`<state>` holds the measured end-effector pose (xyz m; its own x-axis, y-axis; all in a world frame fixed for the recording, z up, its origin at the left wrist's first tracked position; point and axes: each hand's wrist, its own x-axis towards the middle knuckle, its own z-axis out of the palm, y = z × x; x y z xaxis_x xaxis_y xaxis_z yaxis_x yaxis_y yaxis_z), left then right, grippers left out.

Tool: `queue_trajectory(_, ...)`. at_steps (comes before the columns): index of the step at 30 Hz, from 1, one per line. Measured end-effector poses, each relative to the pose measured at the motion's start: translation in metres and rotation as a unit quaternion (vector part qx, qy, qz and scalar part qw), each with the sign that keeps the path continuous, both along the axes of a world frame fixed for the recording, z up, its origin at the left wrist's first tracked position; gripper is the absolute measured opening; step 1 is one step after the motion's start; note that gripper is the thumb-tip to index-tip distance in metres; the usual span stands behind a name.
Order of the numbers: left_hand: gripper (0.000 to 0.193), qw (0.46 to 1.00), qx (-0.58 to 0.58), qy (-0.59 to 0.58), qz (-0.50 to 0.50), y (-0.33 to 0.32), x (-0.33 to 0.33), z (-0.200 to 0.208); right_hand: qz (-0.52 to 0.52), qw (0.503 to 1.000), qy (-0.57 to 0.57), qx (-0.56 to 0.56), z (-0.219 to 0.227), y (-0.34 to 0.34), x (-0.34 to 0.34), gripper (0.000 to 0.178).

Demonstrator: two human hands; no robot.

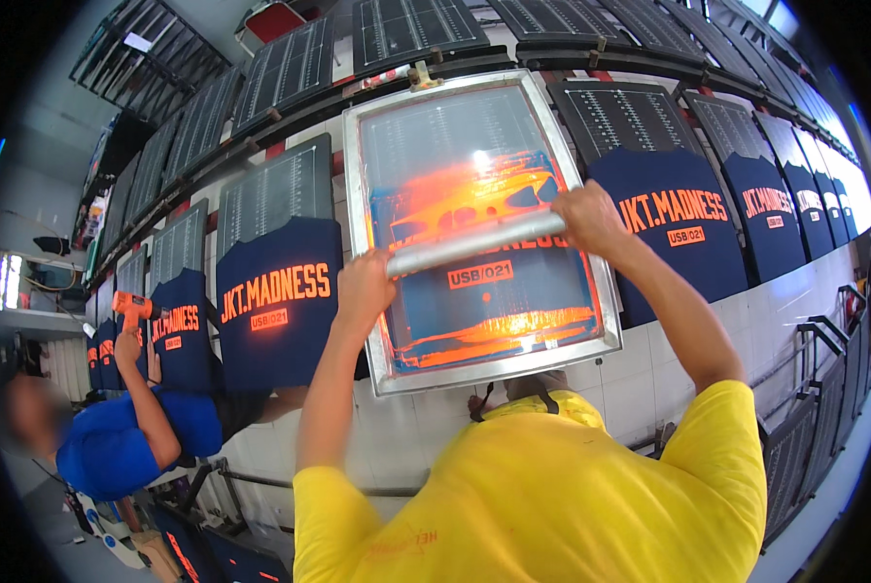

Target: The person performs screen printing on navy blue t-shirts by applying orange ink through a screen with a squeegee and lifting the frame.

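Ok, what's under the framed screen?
A navy shirt and a grey, white-marked board show through. Orange ink and the bar hide parts of the shirt, so I can't see it whole.

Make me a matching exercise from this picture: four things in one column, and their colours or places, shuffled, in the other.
Column one:
1. Screen frame
2. Squeegee bar
3. Pistol-shaped tool
4. Wearer's shirt

Column two:
A. Mostly orange, held by a co-worker
B. Mostly yellow
C. Silver-grey, rectangular
D. Between the left grip and the right grip

Pairs: 1-C, 2-D, 3-A, 4-B
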<state>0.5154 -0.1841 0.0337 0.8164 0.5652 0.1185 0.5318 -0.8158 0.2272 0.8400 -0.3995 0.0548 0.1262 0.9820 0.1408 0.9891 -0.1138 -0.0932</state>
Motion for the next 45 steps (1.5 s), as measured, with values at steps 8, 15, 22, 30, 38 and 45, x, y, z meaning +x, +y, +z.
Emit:
queue_trajectory(8, 0.034, 0.999, -0.024, -0.037, -0.014, -0.113, -0.097, -0.004, 0.019, 0.997, 0.036, 0.066, -0.022, -0.123, -0.105, 0.029)
queue_trajectory(15, 0.038, 0.997, 0.033, -0.059, -0.045, -0.119, -0.112, -0.043, -0.002, 0.997, 0.006, 0.073, -0.041, -0.138, -0.128, 0.024)
queue_trajectory(22, 0.038, 0.994, 0.044, -0.052, -0.08, -0.042, -0.061, -0.04, -0.01, 0.998, -0.012, 0.066, -0.054, -0.071, -0.079, 0.019)
queue_trajectory(30, 0.028, 0.994, 0.055, -0.072, -0.067, 0.075, 0.025, -0.042, -0.049, 0.998, -0.032, -0.002, -0.039, 0.041, -0.002, 0.013)
queue_trajectory(38, 0.03, 0.998, 0.036, 0.0, -0.042, 0.096, 0.05, -0.028, -0.043, 0.998, -0.033, -0.011, -0.036, 0.065, 0.029, 0.019)
queue_trajectory(45, 0.029, 1.0, 0.018, 0.005, -0.015, 0.012, 0.001, -0.009, -0.028, 0.999, -0.006, 0.036, -0.022, -0.009, -0.012, 0.018)
